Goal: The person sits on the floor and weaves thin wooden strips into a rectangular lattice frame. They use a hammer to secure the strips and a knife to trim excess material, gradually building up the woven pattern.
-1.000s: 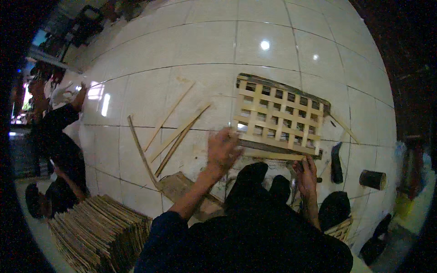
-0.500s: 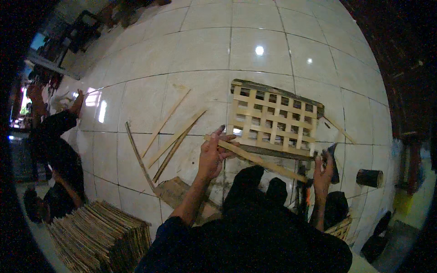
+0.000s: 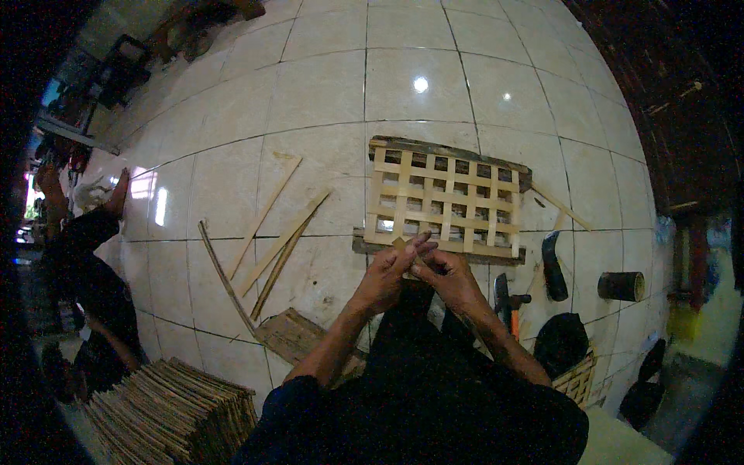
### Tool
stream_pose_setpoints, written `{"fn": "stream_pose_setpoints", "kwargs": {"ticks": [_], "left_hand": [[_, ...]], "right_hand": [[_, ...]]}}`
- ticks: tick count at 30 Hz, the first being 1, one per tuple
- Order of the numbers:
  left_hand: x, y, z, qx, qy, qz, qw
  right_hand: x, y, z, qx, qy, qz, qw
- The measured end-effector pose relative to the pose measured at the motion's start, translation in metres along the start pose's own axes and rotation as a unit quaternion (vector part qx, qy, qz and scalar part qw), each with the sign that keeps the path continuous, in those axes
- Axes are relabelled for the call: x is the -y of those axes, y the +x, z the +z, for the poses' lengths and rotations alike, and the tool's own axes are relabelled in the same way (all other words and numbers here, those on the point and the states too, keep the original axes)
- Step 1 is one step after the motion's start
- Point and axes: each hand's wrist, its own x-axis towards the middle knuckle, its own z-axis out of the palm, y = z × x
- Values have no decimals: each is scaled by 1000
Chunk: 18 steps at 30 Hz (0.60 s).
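Observation:
Close together in front of my body, my left hand (image 3: 387, 275) and my right hand (image 3: 449, 280) are both closed, fingertips meeting. A short end of a pale bamboo strip (image 3: 399, 243) shows above the left fingers; the rest of it is hidden by the hands. Just beyond them lies a woven bamboo lattice panel (image 3: 446, 193), its square openings resting over a dark wooden board at the far side (image 3: 449, 149) and another at the near side (image 3: 496, 255). Right of my hands, a dark curved blade (image 3: 553, 267) lies on the floor.
Loose bamboo strips (image 3: 283, 238) lie left on the tiled floor, near a flat brown board (image 3: 294, 335). A tall stack of thin slats (image 3: 174, 415) stands lower left, beside another person (image 3: 93, 271). An orange-handled tool (image 3: 514, 322) and a dark cylinder (image 3: 621, 286) are at right.
My right hand has let go of the dark blade, now on the floor, and come left to meet my left hand. The long strip, earlier stretched to the right, is now mostly hidden.

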Motion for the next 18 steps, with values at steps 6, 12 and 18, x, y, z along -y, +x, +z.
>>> {"fn": "stream_pose_setpoints", "kwargs": {"ticks": [6, 12, 18], "left_hand": [[4, -1, 2, -11, -35, -45, 998], [23, 6, -11, -60, -24, 45, 997], [2, 10, -7, -121, 32, 34, 992]], "right_hand": [[6, -6, 1, -91, 130, 7, 987], [1, -6, 5, -78, 77, -11, 994], [1, -9, 20, -106, 68, -27, 992]]}}
